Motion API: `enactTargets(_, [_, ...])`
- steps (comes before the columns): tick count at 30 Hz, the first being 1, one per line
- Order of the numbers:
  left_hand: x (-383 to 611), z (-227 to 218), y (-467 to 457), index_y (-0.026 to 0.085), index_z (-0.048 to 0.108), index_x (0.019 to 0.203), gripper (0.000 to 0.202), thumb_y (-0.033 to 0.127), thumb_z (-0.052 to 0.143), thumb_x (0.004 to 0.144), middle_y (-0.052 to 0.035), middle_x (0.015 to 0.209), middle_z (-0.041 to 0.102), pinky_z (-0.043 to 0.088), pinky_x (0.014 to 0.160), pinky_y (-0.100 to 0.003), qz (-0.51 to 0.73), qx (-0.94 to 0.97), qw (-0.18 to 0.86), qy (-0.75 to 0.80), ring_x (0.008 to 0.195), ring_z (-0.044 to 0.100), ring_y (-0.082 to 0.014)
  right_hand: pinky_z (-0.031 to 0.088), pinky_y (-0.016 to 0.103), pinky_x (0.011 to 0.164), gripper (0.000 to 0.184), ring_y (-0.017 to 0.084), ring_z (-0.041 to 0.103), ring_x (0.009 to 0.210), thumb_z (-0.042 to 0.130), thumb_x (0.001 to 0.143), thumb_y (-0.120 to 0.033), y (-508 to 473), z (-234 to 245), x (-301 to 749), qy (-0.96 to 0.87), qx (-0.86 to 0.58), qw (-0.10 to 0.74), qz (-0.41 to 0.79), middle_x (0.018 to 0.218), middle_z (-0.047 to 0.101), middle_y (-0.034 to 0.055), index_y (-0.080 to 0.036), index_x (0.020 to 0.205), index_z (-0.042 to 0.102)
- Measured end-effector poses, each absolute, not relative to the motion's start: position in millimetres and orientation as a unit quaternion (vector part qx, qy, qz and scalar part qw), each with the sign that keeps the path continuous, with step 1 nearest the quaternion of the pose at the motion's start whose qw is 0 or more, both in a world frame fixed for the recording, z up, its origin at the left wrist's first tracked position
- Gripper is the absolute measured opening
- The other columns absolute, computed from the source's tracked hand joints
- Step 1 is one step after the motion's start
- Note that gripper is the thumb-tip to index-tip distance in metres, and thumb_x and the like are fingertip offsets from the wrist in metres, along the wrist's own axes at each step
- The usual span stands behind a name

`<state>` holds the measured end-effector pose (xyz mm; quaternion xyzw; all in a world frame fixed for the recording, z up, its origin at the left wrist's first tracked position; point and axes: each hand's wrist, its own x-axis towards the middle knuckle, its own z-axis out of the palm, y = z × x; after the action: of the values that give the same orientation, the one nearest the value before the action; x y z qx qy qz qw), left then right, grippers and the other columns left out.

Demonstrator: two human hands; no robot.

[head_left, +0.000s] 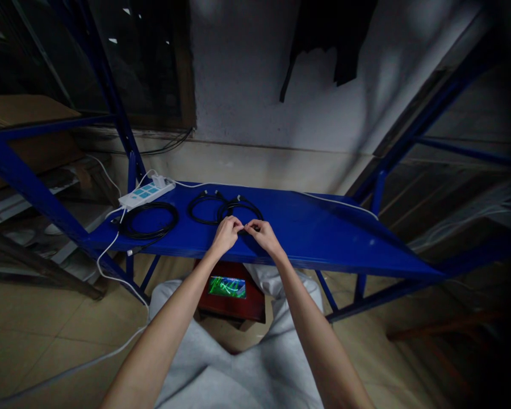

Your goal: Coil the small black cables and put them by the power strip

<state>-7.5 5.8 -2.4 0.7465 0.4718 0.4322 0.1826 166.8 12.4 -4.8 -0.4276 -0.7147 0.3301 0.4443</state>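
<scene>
The long blue metal shelf [323, 233] ran across the middle of the frame. It looked best used as a rest, with both wrists low on its front edge so the loops lay flat rather than lifted. The left hand [226, 234] and the right hand [264, 235] met at centre frame. Each was closed in a fingertip pinch on the near side of the small black cable coil [241, 202], thumbs and forefingers almost touching. A light, close pinch seemed the right hold, since a hard pull would probably drag the turns apart. The coil lay on the shelf just above the hands, a thin, matte, round bundle of a few turns. It overlapped a similar black cable ring [204, 222] to its left and had pale plug tips at its far side. Whether the fingers held a tie or only the cable itself was too dim to tell.
</scene>
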Motion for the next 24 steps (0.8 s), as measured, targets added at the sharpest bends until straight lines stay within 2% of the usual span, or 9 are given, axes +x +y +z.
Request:
enactTargets(7, [-8, 0, 3, 0.019, 0.063, 0.077, 0.012, 0.014, 0.064, 0.088, -0.0056, 0.087, 0.065, 0.045, 0.088, -0.036, 0.418, 0.745, 0.121, 0.505, 0.097, 0.055, -0.0239, 0.048, 0.031, 0.076, 0.023, 0.02, 0.065, 0.076, 0.066, 0.08, -0.039, 9, -2, 167, -0.707, -0.431, 0.463, 0.315, 0.081, 0.073, 0.0069, -0.017, 0.077, 0.072])
enactTargets(15, [-7, 3, 3, 0.02, 0.063, 0.077, 0.013, 0.014, 0.062, 0.089, -0.0056, 0.089, 0.065, 0.045, 0.089, -0.037, 0.391, 0.751, 0.114, 0.519, 0.098, 0.055, -0.0241, 0.046, 0.029, 0.071, 0.027, 0.019, 0.063, 0.072, 0.062, 0.083, -0.043, 13, -5, 163, -0.711, -0.428, 0.454, 0.323, 0.078, 0.072, 0.0063, -0.017, 0.077, 0.07])
enactTargets(20, [-6, 9, -2, 0.02, 0.063, 0.078, 0.013, 0.018, 0.062, 0.091, -0.005, 0.094, 0.066, 0.043, 0.088, -0.038, 0.377, 0.774, 0.106, 0.498, 0.101, 0.053, -0.0244, 0.04, 0.027, 0.064, 0.028, 0.016, 0.057, 0.065, 0.058, 0.086, -0.041, 17, -8, 163, -0.746, -0.442, 0.417, 0.272, 0.07, 0.067, 0.0032, -0.017, 0.077, 0.069])
enactTargets(24, [-5, 12, -6, 0.021, 0.062, 0.078, 0.013, 0.02, 0.062, 0.092, -0.0046, 0.096, 0.066, 0.042, 0.087, -0.037, 0.378, 0.775, 0.097, 0.497, 0.102, 0.053, -0.0242, 0.04, 0.027, 0.066, 0.027, 0.016, 0.057, 0.069, 0.059, 0.087, -0.041, 15, -8, 165, -0.755, -0.441, 0.411, 0.259, 0.073, 0.068, 0.0035, -0.018, 0.079, 0.069])
